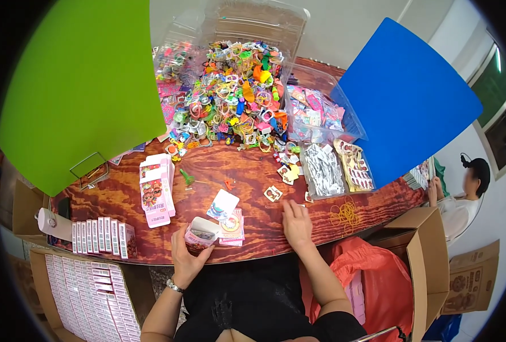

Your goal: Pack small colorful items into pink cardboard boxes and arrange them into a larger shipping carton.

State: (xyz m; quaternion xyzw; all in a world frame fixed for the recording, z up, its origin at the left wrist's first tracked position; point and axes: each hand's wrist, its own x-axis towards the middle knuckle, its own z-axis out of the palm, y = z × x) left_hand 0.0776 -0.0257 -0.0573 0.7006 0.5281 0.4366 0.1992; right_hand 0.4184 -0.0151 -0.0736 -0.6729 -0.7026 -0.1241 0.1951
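A plain white wall (344,28) stands at the back of the room; in front of it is a shiny red-brown counter (122,196) with dark wood stripes; a big flat green board (87,85) stands on the left and a big flat blue board (412,97) on the right.

The left hand (187,253) is at the near edge of the counter; its grip is closed around a small pink paper box (200,235) with an open top, thumb on one side and fingers on the other; a silver wristwatch (174,285) is on that arm. Just beside the box lies a little pile of pink and white picture cards (232,225); white cards with a blue picture (223,204) lie just behind it.

The right hand (298,225) is palm down over the counter, its fingers pointing away from the body; I cannot tell if its grip has anything under the fingertips; small square brown and cream cards (273,194) lie near it, to the left; thin yellow rubber bands (344,214) lie in a tangle to the right.

Flat pink paper boxes (156,191) lie in a stack on the left; a row of closed pink and white boxes (102,236) stands nearer the edge; a tall heap of tiny bright plastic toys (236,91) sits at the back; another person (464,196) is at the far right end.
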